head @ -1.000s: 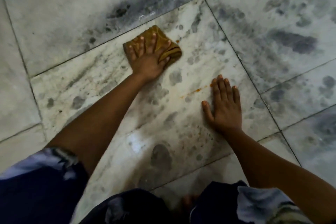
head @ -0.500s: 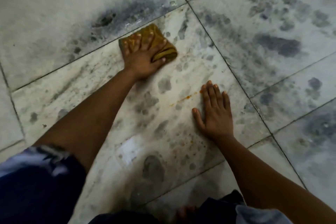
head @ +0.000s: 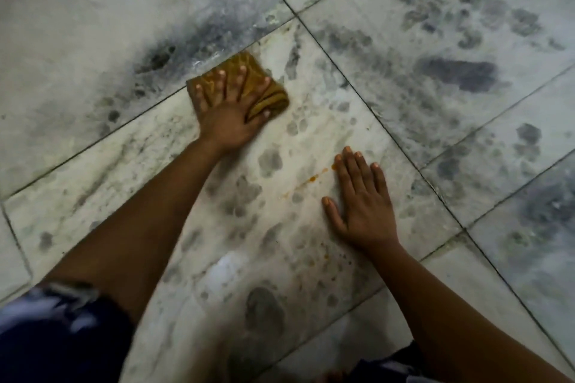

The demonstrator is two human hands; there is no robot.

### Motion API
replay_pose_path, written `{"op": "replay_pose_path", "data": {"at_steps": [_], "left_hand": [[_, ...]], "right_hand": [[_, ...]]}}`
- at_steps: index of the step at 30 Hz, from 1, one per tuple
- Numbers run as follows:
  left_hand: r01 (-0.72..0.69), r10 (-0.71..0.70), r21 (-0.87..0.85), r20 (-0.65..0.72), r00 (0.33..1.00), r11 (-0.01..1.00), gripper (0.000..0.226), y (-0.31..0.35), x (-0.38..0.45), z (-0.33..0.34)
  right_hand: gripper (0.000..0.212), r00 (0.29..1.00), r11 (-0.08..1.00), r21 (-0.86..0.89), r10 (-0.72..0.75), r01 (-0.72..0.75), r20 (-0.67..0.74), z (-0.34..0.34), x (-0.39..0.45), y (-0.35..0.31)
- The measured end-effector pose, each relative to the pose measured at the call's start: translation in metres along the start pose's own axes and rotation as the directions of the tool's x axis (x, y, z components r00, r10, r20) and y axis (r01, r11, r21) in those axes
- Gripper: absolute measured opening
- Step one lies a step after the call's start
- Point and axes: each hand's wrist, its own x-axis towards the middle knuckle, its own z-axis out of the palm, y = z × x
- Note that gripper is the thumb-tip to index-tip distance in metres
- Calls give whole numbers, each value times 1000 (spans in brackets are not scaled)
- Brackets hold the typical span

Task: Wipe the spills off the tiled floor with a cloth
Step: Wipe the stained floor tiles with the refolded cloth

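A folded mustard-yellow cloth (head: 271, 96) lies on the pale marble floor tile (head: 155, 171) near its far edge. My left hand (head: 228, 113) presses flat on the cloth, fingers spread over it and thumb hooked under its right fold. My right hand (head: 362, 205) rests palm-down on the same tile, fingers together, holding nothing. A thin orange spill streak (head: 311, 180) runs just left of my right fingertips. A few orange specks (head: 326, 256) lie near my right wrist.
Dark grey smudges and damp-looking patches (head: 460, 73) cover the neighbouring tiles to the right and beyond. A black stain (head: 160, 59) sits past the grout line above the cloth. My dark-clothed knees (head: 56, 339) fill the bottom left.
The cloth and my left hand stay near the tile's far edge, shifting only slightly. My right hand keeps its place by the orange streak. The view has drifted a little.
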Motion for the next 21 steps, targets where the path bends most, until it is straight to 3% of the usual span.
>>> {"op": "replay_pose_path", "data": {"at_steps": [3, 6, 9, 11, 13, 16, 18, 21], "left_hand": [[2, -2, -8, 8, 1000, 1000, 56, 45, 18, 4], [-220, 222, 58, -28, 975, 974, 55, 62, -31, 17], [-400, 404, 95, -27, 914, 912, 59, 35, -79, 22], [-318, 321, 65, -25, 947, 946, 65, 12, -69, 13], [-110, 110, 12, -15, 994, 994, 67, 8, -32, 2], [65, -65, 18, 17, 998, 998, 61, 39, 16, -9], [47, -49, 29, 53, 997, 998, 57, 68, 20, -9], [-92, 84, 72, 106, 991, 993, 55, 96, -22, 2]], "right_hand": [[70, 1000, 1000, -2, 5, -5, 5, -1, 0, -1], [70, 1000, 1000, 2, -3, 3, 14, -2, 0, 0], [70, 1000, 1000, 7, 6, -6, 24, -3, 0, 0], [70, 1000, 1000, 8, 8, -8, 30, -3, -1, -1], [71, 1000, 1000, 15, 9, -9, 30, -3, 0, -1], [71, 999, 1000, 9, 15, -15, 33, -4, -1, -1], [70, 999, 1000, 11, 8, -8, 32, -6, -2, -2], [69, 1000, 999, 37, 12, -11, -10, -11, -3, -4]]}}
